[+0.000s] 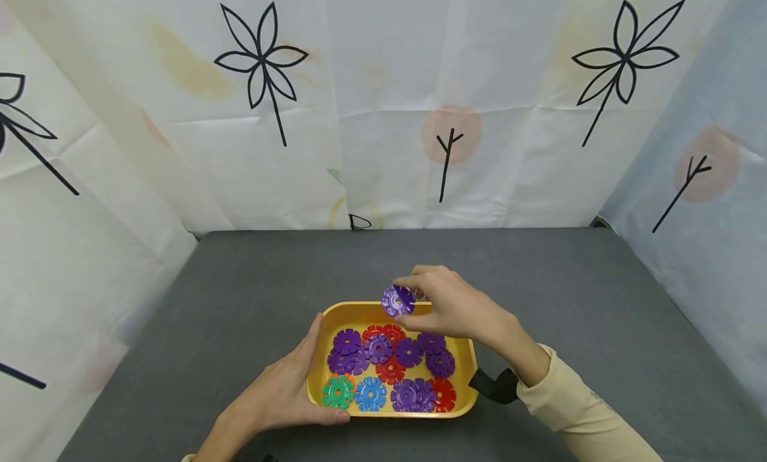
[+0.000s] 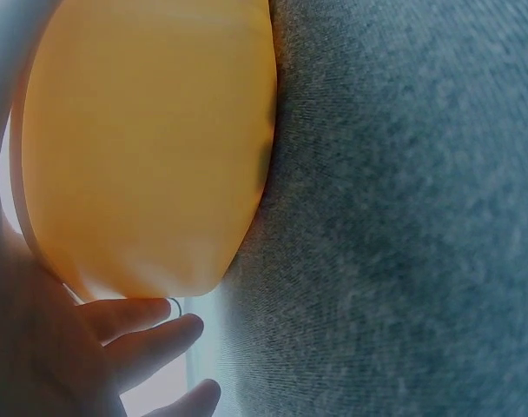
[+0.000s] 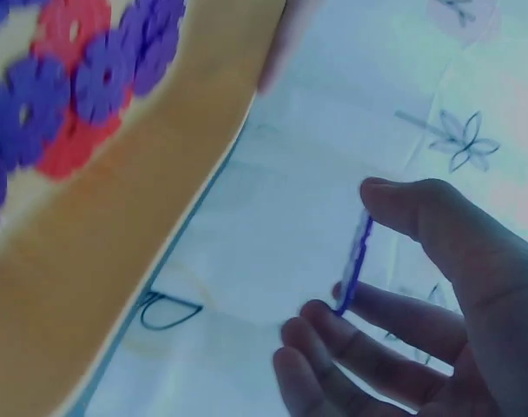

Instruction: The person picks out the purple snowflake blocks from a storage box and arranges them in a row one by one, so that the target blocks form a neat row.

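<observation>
A purple snowflake building disc (image 1: 398,301) is pinched between the thumb and fingertips of my right hand (image 1: 458,305), above the far rim of a yellow tray (image 1: 395,415). The right wrist view shows that disc (image 3: 355,261) edge-on. My left hand (image 1: 284,385) holds the tray's left end, thumb along the near side and fingers around the far left corner. Inside lie several purple discs (image 1: 409,352), several red discs (image 1: 391,371), a green disc (image 1: 338,391) and a blue disc (image 1: 370,394). Part of an orange disc shows beside the green one.
The tray rests on a dark grey cloth-covered table (image 1: 269,275). White fabric walls (image 1: 371,69) printed with flowers stand behind it and at both sides. A black strap (image 1: 496,386) hangs by the right wrist, near the tray's right end.
</observation>
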`<state>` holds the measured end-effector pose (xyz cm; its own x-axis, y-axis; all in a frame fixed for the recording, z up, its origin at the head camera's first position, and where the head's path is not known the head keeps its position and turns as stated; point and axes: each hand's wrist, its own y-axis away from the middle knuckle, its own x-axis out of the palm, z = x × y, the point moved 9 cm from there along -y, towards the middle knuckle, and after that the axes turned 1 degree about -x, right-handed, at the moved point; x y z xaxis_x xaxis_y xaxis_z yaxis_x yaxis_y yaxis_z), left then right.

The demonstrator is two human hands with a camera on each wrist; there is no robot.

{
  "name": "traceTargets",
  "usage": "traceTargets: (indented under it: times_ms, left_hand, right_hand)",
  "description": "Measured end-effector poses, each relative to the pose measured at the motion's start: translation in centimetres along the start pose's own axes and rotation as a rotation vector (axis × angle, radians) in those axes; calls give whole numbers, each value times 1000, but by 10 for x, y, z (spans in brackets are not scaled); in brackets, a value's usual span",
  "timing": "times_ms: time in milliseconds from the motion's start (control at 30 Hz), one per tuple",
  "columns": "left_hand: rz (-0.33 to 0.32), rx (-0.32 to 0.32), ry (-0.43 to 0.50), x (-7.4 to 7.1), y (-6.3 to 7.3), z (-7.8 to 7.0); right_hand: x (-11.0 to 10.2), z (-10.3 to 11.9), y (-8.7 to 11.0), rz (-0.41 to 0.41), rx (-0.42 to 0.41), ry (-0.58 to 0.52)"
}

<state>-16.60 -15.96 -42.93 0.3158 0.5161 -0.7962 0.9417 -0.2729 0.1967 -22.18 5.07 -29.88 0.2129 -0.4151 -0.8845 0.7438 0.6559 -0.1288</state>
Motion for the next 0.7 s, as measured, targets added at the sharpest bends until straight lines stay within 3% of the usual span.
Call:
traceTargets:
  times_ms: [167, 333, 500, 700]
  left_hand:
    - [12, -5, 20, 0, 0, 2]
    - [16, 3, 33, 1, 0, 2]
    - [23, -1, 35, 1, 1, 2]
    - [16, 22, 16, -1, 0, 0]
  right_hand:
    - [-14, -8, -30, -78, -3, 9]
    - [-17, -17, -61, -104, 3, -37]
    - [-11, -31, -89, -71, 44, -51]
    - [7, -54, -117, 30, 78, -20]
